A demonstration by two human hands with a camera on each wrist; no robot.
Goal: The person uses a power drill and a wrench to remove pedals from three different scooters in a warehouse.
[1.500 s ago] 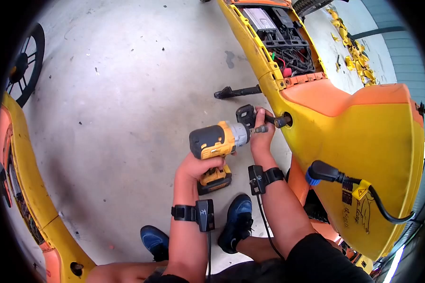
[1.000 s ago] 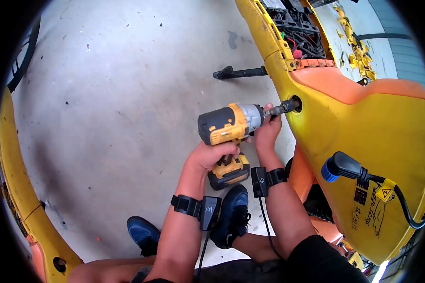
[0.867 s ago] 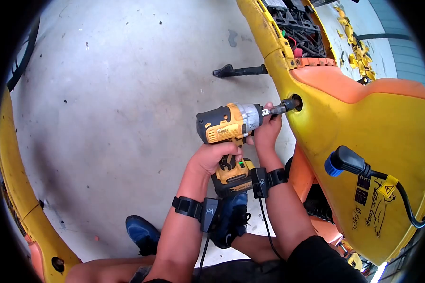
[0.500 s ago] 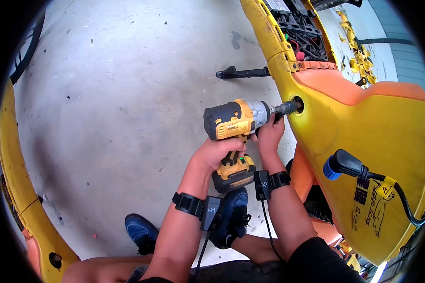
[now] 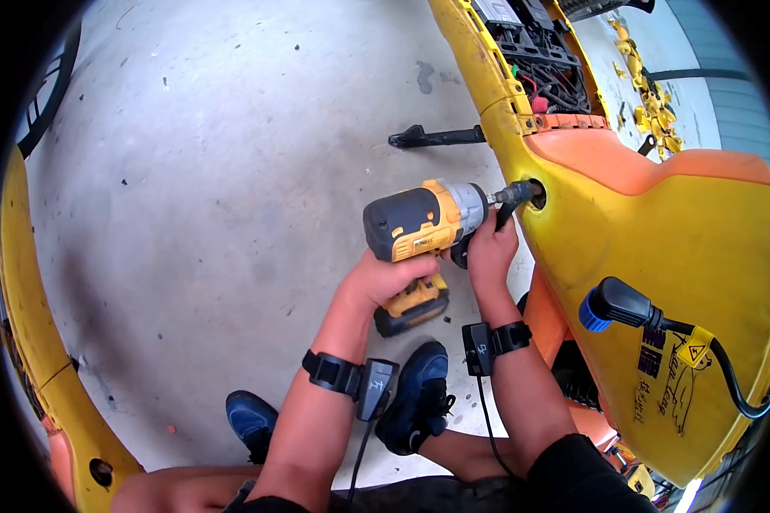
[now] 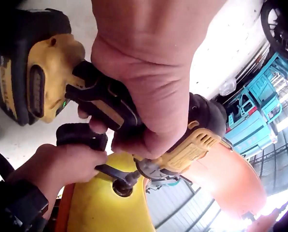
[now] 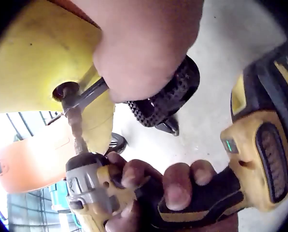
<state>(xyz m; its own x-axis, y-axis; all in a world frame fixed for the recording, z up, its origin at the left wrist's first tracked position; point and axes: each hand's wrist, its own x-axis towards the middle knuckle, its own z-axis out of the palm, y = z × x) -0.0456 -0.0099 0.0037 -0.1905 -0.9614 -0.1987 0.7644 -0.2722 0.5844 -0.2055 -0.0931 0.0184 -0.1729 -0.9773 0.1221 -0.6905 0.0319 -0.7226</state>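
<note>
My left hand [image 5: 391,278] wraps round the handle of a yellow-and-black cordless impact wrench [image 5: 419,221], its index finger near the trigger. The wrench points right. Its socket [image 5: 506,196] meets the end of a crank arm [image 7: 90,94] at a round hole [image 5: 535,194] in a yellow vehicle body [image 5: 659,248]. My right hand [image 5: 493,253] grips the crank arm at its pedal end, below the wrench nose. A black textured pedal [image 7: 175,94] shows beside that hand in the right wrist view. Much of the pedal is hidden in the head view.
A black kickstand [image 5: 436,137] juts from the body. A black cable plug [image 5: 620,301] hangs at its right. Another yellow body [image 5: 47,359] stands at left. Wiring [image 5: 552,85] lies in the open compartment. My shoes [image 5: 419,398] are on the concrete floor.
The impact wrench has moved right, bringing its socket onto the crank arm at the hole. The pedal has swung from above my right hand to below the wrench nose.
</note>
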